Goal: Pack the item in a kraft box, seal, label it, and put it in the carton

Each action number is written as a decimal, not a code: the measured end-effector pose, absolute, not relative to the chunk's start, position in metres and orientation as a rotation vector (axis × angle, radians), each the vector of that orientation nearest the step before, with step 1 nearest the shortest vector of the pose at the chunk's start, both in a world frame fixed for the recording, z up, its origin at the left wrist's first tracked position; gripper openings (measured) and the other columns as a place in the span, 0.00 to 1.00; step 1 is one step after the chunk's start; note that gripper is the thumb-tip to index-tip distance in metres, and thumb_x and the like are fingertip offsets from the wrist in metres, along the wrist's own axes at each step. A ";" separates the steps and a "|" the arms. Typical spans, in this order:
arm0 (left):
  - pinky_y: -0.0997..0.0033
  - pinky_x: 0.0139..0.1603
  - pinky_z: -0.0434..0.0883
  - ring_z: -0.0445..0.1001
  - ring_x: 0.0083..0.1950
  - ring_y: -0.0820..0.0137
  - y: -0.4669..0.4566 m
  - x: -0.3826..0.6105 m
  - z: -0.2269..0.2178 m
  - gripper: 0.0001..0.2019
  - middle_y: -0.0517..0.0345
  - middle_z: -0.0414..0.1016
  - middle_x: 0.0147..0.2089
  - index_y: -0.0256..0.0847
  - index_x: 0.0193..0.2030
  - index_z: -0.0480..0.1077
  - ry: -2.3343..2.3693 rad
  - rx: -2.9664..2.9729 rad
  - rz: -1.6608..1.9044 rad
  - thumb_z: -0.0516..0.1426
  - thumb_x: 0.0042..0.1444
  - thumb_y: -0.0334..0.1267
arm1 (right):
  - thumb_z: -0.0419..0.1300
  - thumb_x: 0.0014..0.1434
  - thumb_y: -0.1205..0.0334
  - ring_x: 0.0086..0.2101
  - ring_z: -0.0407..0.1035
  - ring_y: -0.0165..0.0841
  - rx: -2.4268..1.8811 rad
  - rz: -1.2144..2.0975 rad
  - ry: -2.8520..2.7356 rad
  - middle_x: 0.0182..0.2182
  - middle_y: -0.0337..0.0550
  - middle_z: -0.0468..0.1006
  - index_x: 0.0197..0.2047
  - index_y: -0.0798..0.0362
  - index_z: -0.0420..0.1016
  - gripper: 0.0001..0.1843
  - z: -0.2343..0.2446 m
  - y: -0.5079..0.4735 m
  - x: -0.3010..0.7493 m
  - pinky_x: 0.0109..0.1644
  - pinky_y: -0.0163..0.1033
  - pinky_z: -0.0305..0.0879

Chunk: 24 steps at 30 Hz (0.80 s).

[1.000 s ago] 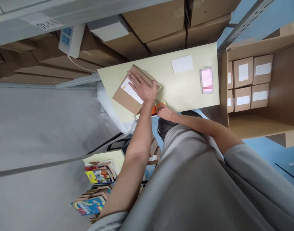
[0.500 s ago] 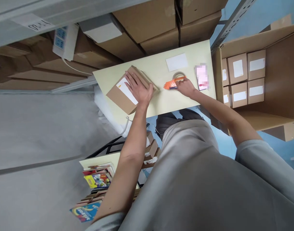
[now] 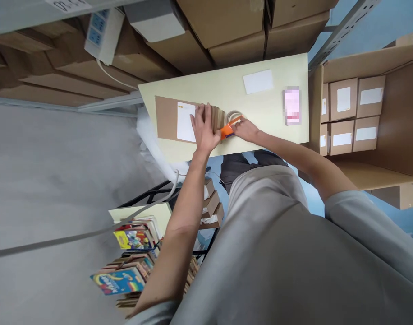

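A flat brown cardboard box (image 3: 166, 118) with a white label (image 3: 185, 122) lies on the pale tabletop (image 3: 277, 133). My left hand (image 3: 205, 133) grips its right part, fingers spread over the top and thumb by the right end. That end shows a layered brown side. In my right hand (image 3: 245, 129) is an orange tape dispenser (image 3: 228, 129) with a roll of tape, closed in my fingers. The dispenser's front meets the box's right end, close to my left thumb. Whether tape is stuck there is hidden.
A white paper (image 3: 258, 81) and a blurred pink phone-like item (image 3: 292, 106) lie on the table. To the right, a large open carton (image 3: 399, 104) holds several labelled small boxes. Shelved cartons (image 3: 223, 22) and a power strip (image 3: 104, 34) line the back. Books (image 3: 120, 280) stand below left.
The box has turned so its long edges lie nearly level. My right hand has brought the tape dispenser left, from apart to against the box's right end. The view has shifted slightly.
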<state>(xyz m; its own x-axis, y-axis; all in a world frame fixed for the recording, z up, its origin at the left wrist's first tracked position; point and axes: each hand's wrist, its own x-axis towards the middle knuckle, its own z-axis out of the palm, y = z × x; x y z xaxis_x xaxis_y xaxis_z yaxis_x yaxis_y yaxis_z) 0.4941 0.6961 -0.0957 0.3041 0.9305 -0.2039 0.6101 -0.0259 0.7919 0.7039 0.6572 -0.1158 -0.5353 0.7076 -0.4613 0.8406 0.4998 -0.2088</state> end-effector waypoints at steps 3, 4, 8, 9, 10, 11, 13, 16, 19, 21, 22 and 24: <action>0.35 0.91 0.26 0.40 0.93 0.37 0.675 0.494 -0.091 0.44 0.41 0.62 0.86 0.48 0.78 0.74 1.400 1.729 0.493 0.74 0.53 0.49 | 0.44 0.75 0.78 0.56 0.83 0.44 1.266 -0.705 2.484 0.49 0.60 0.89 0.63 0.67 0.75 0.23 -0.108 0.646 0.687 0.75 0.52 0.64; 0.34 0.91 0.26 0.41 0.93 0.37 0.670 0.494 -0.091 0.42 0.41 0.64 0.85 0.48 0.76 0.76 1.411 1.719 0.506 0.74 0.53 0.49 | 0.44 0.75 0.78 0.56 0.83 0.43 1.253 -0.725 2.496 0.49 0.60 0.88 0.64 0.67 0.74 0.23 -0.106 0.642 0.683 0.75 0.52 0.64; 0.34 0.91 0.27 0.44 0.93 0.39 0.656 0.491 -0.097 0.34 0.42 0.67 0.82 0.49 0.70 0.80 1.426 1.725 0.519 0.72 0.56 0.50 | 0.40 0.76 0.79 0.57 0.83 0.44 1.183 -0.706 2.511 0.55 0.66 0.87 0.67 0.71 0.70 0.25 -0.103 0.628 0.676 0.76 0.53 0.65; 0.34 0.91 0.27 0.44 0.93 0.40 0.655 0.490 -0.099 0.32 0.42 0.67 0.82 0.49 0.69 0.80 1.421 1.750 0.499 0.71 0.57 0.49 | 0.40 0.76 0.79 0.57 0.83 0.44 1.172 -0.701 2.512 0.56 0.67 0.87 0.68 0.72 0.70 0.26 -0.103 0.624 0.678 0.76 0.53 0.65; 0.34 0.92 0.27 0.45 0.93 0.41 0.654 0.488 -0.102 0.31 0.43 0.67 0.82 0.49 0.69 0.79 1.418 1.784 0.472 0.70 0.59 0.49 | 0.40 0.77 0.78 0.58 0.83 0.45 1.163 -0.702 2.515 0.56 0.67 0.87 0.68 0.71 0.70 0.26 -0.104 0.620 0.682 0.75 0.52 0.67; 0.34 0.92 0.28 0.46 0.92 0.42 0.653 0.487 -0.104 0.31 0.42 0.67 0.82 0.48 0.70 0.78 1.423 1.824 0.442 0.69 0.60 0.48 | 0.41 0.78 0.76 0.58 0.84 0.45 1.151 -0.710 2.519 0.57 0.67 0.87 0.69 0.70 0.71 0.25 -0.106 0.616 0.689 0.75 0.52 0.68; 0.35 0.92 0.29 0.49 0.92 0.45 0.652 0.485 -0.108 0.30 0.42 0.68 0.82 0.44 0.71 0.77 1.449 1.911 0.379 0.67 0.63 0.46 | 0.44 0.78 0.74 0.57 0.84 0.46 1.137 -0.723 2.520 0.57 0.66 0.88 0.70 0.68 0.72 0.25 -0.110 0.609 0.713 0.73 0.52 0.71; 0.36 0.92 0.32 0.52 0.90 0.48 0.650 0.483 -0.112 0.29 0.41 0.69 0.81 0.42 0.72 0.75 1.477 2.022 0.316 0.65 0.64 0.42 | 0.48 0.75 0.74 0.54 0.86 0.48 1.289 -0.715 2.463 0.53 0.67 0.90 0.66 0.69 0.76 0.23 -0.117 0.610 0.772 0.70 0.55 0.75; 0.33 0.92 0.35 0.52 0.91 0.45 0.649 0.484 -0.114 0.29 0.39 0.68 0.80 0.42 0.71 0.76 1.472 2.080 0.308 0.65 0.63 0.39 | 0.48 0.73 0.72 0.51 0.87 0.53 1.595 -0.609 2.329 0.49 0.73 0.90 0.63 0.70 0.79 0.24 -0.124 0.627 0.834 0.64 0.63 0.79; 0.33 0.92 0.35 0.53 0.90 0.44 0.649 0.484 -0.116 0.28 0.39 0.68 0.80 0.41 0.70 0.76 1.469 2.091 0.324 0.65 0.63 0.38 | 0.53 0.73 0.60 0.47 0.85 0.54 1.756 -0.551 2.294 0.48 0.67 0.91 0.64 0.61 0.79 0.24 -0.126 0.644 0.855 0.62 0.72 0.78; 0.33 0.92 0.34 0.53 0.90 0.45 0.649 0.485 -0.117 0.28 0.39 0.69 0.79 0.40 0.70 0.75 1.467 2.087 0.337 0.66 0.63 0.38 | 0.53 0.74 0.56 0.47 0.85 0.54 1.792 -0.538 2.291 0.48 0.65 0.91 0.64 0.60 0.79 0.25 -0.126 0.652 0.857 0.63 0.72 0.77; 0.33 0.92 0.32 0.53 0.90 0.46 0.648 0.486 -0.119 0.25 0.41 0.69 0.78 0.39 0.68 0.75 1.465 2.059 0.372 0.66 0.66 0.39 | 0.51 0.79 0.52 0.50 0.85 0.51 1.847 -0.549 2.302 0.47 0.70 0.90 0.61 0.66 0.80 0.27 -0.127 0.667 0.846 0.68 0.64 0.76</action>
<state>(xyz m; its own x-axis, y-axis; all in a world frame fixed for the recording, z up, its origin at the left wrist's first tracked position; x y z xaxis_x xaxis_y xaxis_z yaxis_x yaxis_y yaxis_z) 0.4857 0.6484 -0.1195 0.3582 0.9280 -0.1027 0.7669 -0.2297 0.5993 0.8457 0.6672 -0.1270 -0.2371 0.9135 -0.3305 0.9644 0.1803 -0.1936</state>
